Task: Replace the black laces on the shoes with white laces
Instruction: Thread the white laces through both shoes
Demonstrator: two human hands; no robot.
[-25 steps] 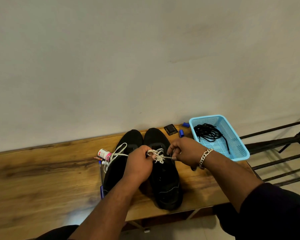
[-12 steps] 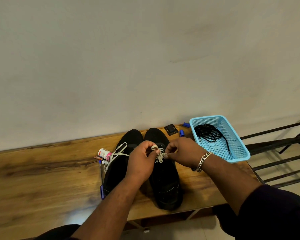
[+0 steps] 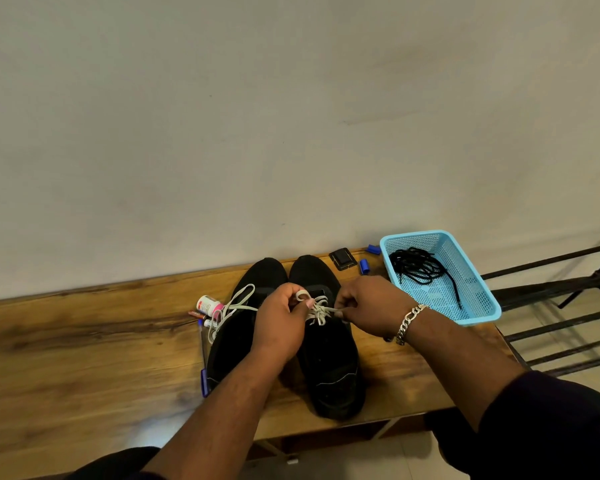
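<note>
Two black shoes stand side by side on the wooden table (image 3: 84, 358), toes toward the wall. The right shoe (image 3: 329, 368) carries a white lace (image 3: 317, 311) bunched over its tongue. My left hand (image 3: 279, 323) pinches a loop of that lace, wound over a fingertip. My right hand (image 3: 371, 304) pinches the lace's other strand just right of the knot. The left shoe (image 3: 236, 337) has a white lace (image 3: 234, 306) with loose loops hanging off its left side. The black laces (image 3: 418, 266) lie coiled in the blue basket (image 3: 478, 306).
A small white and pink bottle (image 3: 208, 304), pens and a blue cap lie left of the shoes. A black square item (image 3: 342, 258) and blue caps (image 3: 363, 266) sit near the wall. A dark metal rack (image 3: 568, 306) stands right of the table.
My hands first drew together over the right shoe's lace and have now spread slightly apart, my right hand pulling its strand to the right. The loop stays on my left fingertip.
</note>
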